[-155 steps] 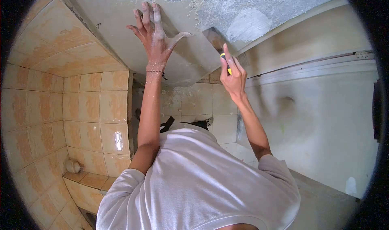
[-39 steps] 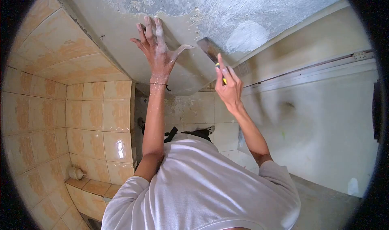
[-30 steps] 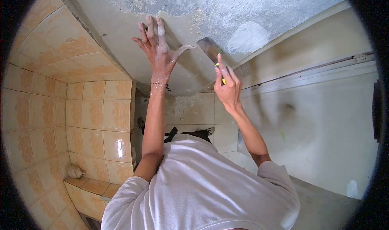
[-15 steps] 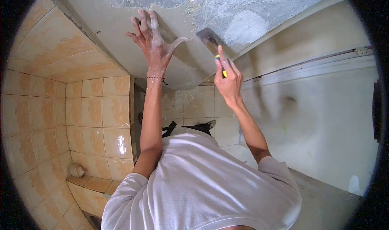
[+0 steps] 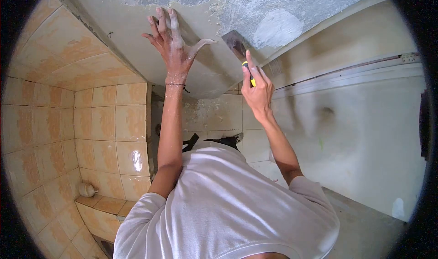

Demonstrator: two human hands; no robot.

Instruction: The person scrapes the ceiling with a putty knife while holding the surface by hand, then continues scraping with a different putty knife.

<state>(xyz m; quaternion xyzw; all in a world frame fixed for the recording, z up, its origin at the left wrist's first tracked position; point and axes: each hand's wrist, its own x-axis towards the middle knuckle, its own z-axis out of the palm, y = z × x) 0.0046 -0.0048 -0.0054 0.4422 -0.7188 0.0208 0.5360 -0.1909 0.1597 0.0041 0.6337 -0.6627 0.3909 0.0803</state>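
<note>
My left hand [image 5: 177, 51], dusted with white, lies with fingers spread against the smooth beige part of the wall [image 5: 130, 28]. To its right, my right hand [image 5: 258, 88] is closed round the yellow and black handle of a scraper [image 5: 236, 45], with the index finger stretched along it. The scraper's wide metal blade is at the wall, where the smooth beige surface meets the rough grey area [image 5: 237, 12]. A pale round patch [image 5: 278, 28] lies just right of the blade.
Orange and cream tiles [image 5: 131, 122] cover the left side, with a tiled ledge [image 5: 109, 205] and a round whitish object [image 5: 86, 189] on it. On the right are a pale panel [image 5: 365, 136] and a long rail [image 5: 342, 70]. Floor tiles [image 5: 223, 113] show below the wall.
The whole view has shifted a little. My left hand stays spread on the wall. The scraper in my right hand has moved slightly left compared with the oldest frame, still along the rough area's edge.
</note>
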